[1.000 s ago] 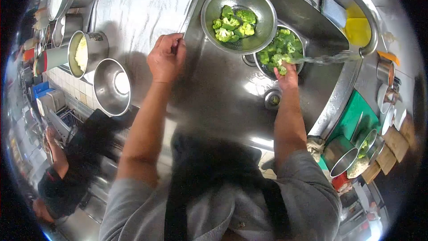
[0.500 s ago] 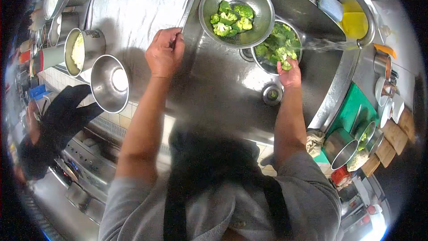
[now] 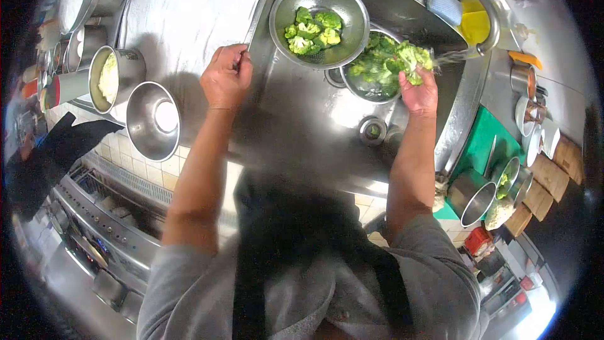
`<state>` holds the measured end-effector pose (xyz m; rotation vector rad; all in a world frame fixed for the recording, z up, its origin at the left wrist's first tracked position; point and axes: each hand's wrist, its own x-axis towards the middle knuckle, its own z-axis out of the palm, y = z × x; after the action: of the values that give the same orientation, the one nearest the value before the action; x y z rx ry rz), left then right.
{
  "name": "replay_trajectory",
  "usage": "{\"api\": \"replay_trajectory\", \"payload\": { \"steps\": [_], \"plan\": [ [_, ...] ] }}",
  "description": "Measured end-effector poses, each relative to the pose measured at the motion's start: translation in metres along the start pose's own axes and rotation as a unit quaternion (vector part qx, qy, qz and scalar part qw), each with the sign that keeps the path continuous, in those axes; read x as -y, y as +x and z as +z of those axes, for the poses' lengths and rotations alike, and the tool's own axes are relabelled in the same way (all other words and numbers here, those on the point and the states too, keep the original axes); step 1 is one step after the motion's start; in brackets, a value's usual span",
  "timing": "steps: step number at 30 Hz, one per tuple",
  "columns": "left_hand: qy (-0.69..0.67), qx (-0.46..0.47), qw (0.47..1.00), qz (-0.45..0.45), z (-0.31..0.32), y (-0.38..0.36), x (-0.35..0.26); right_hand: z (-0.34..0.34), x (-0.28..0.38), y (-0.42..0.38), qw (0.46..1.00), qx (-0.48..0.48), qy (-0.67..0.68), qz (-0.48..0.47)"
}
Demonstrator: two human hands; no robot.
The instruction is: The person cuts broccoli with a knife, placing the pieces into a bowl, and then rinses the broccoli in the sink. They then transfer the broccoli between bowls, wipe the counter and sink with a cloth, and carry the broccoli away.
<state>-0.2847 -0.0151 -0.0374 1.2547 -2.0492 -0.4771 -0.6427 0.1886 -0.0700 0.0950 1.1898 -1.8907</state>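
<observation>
Broccoli florets [image 3: 415, 62] are in my right hand [image 3: 420, 93], raised at the right rim of a metal bowl [image 3: 376, 97] in the sink. Water from the curved faucet [image 3: 495, 28] runs toward them. More broccoli [image 3: 377, 63] lies wet in that bowl. Overlapping its upper left side, a perforated metal colander [image 3: 277, 22] holds several florets [image 3: 313, 30]. My left hand [image 3: 226, 77] is closed in a loose fist by the sink's left edge, over the pale counter. Whether anything is inside its curled fingers is hidden.
An empty steel bowl [image 3: 138, 119] and a pot [image 3: 129, 66] with pale contents stand left. A blue sponge [image 3: 444, 5] sits behind the sink near the faucet. On the right are a green cutting board [image 3: 487, 126], a knife [image 3: 491, 154] and metal pots [image 3: 469, 195]. A dark-sleeved person is far left.
My right hand has lifted broccoli from the lower bowl and moved right, toward the running water. My left hand stays nearly still. The view has shifted slightly.
</observation>
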Motion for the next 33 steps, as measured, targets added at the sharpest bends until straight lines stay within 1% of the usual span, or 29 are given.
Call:
{"api": "replay_trajectory", "payload": {
  "steps": [3,5,6,7,8,10,12,13,14,15,16,17,18,19,20,21,22,23,24,25,26,27,28,29,30,31,32,33],
  "plan": [
    [0.019,0.018,1.000,-0.008,-0.002,0.000,-0.003,0.009,0.018,-0.007,1.000,0.026,-0.003,-0.004],
    [0.037,0.041,0.998,-0.040,-0.002,0.002,-0.011,0.013,0.028,-0.007,0.998,0.055,-0.033,-0.012],
    [0.034,0.040,0.998,-0.035,0.005,0.002,-0.017,0.014,0.032,-0.008,0.998,0.054,-0.031,-0.018],
    [-0.084,0.045,0.995,-0.044,0.015,-0.001,-0.030,0.016,0.035,-0.010,0.997,0.043,-0.054,-0.025],
    [-0.201,0.048,0.977,-0.053,0.027,-0.005,-0.044,0.018,0.038,-0.012,0.996,0.033,-0.077,-0.032],
    [-0.279,0.147,0.944,-0.093,0.039,-0.003,-0.108,0.032,0.047,-0.020,0.994,0.048,-0.097,-0.033],
    [-0.422,0.241,0.858,-0.165,0.080,-0.001,-0.151,0.044,0.053,-0.027,0.988,0.084,-0.129,-0.027],
    [-0.472,0.264,0.810,-0.227,0.098,0.002,-0.170,0.051,0.056,-0.032,0.985,0.105,-0.133,-0.027],
    [-0.517,0.285,0.754,-0.287,0.114,0.006,-0.188,0.058,0.058,-0.035,0.985,0.105,-0.132,-0.028],
    [-0.596,0.288,0.672,-0.332,0.134,0.008,-0.203,0.064,0.059,-0.039,0.983,0.109,-0.149,-0.024],
    [-0.665,0.287,0.579,-0.373,0.146,0.009,-0.217,0.065,0.060,-0.040,0.979,0.111,-0.168,-0.020],
    [-0.665,0.288,0.579,-0.373,0.156,0.009,-0.225,0.060,0.055,-0.034,0.967,0.126,-0.212,-0.055],
    [-0.676,0.297,0.542,-0.402,0.160,0.009,-0.233,0.058,0.051,-0.031,0.968,0.125,-0.212,-0.054],
    [-0.685,0.305,0.503,-0.429,0.164,0.009,-0.239,0.056,0.047,-0.029,0.933,0.085,-0.317,-0.144],
    [-0.683,0.304,0.505,-0.431,0.166,0.007,-0.244,0.054,0.043,-0.027,0.879,0.043,-0.416,-0.229],
    [-0.695,0.292,0.499,-0.428,0.171,0.006,-0.247,0.055,0.041,-0.027,0.869,0.034,-0.423,-0.254],
    [-0.706,0.279,0.493,-0.424,0.175,0.005,-0.249,0.055,0.040,-0.028,0.871,0.035,-0.420,-0.253],
    [-0.732,0.267,0.470,-0.414,0.177,0.004,-0.249,0.056,0.038,-0.030,0.836,0.012,-0.473,-0.279],
    [-0.730,0.265,0.476,-0.413,0.183,0.006,-0.242,0.062,0.036,-0.031,0.796,-0.012,-0.522,-0.305],
    [-0.737,0.246,0.479,-0.409,0.186,0.008,-0.233,0.067,0.034,-0.029,0.796,0.031,-0.516,-0.315],
    [-0.743,0.228,0.480,-0.406,0.189,0.007,-0.224,0.072,0.029,-0.027,0.816,0.062,-0.496,-0.289],
    [-0.749,0.235,0.461,-0.415,0.167,0.014,-0.218,0.086,0.027,-0.032,0.853,0.087,-0.454,-0.240],
    [-0.724,0.209,0.485,-0.444,0.147,0.022,-0.218,0.100,0.028,-0.037,0.885,0.112,-0.410,-0.188],
    [-0.731,0.206,0.479,-0.441,0.141,0.028,-0.203,0.110,0.033,-0.038,0.887,0.113,-0.408,-0.185],
    [-0.730,0.202,0.486,-0.436,0.131,0.034,-0.189,0.120,0.038,-0.038,0.928,0.148,-0.326,-0.102],
    [-0.733,0.183,0.455,-0.472,0.124,0.041,-0.177,0.124,0.040,-0.035,0.954,0.180,-0.240,-0.017],
    [-0.716,0.174,0.486,-0.469,0.116,0.045,-0.165,0.120,0.041,-0.031,0.954,0.179,-0.240,-0.015],
    [-0.717,0.168,0.495,-0.461,0.114,0.048,-0.148,0.112,0.045,-0.025,0.946,0.179,-0.269,-0.015]
  ]
}}
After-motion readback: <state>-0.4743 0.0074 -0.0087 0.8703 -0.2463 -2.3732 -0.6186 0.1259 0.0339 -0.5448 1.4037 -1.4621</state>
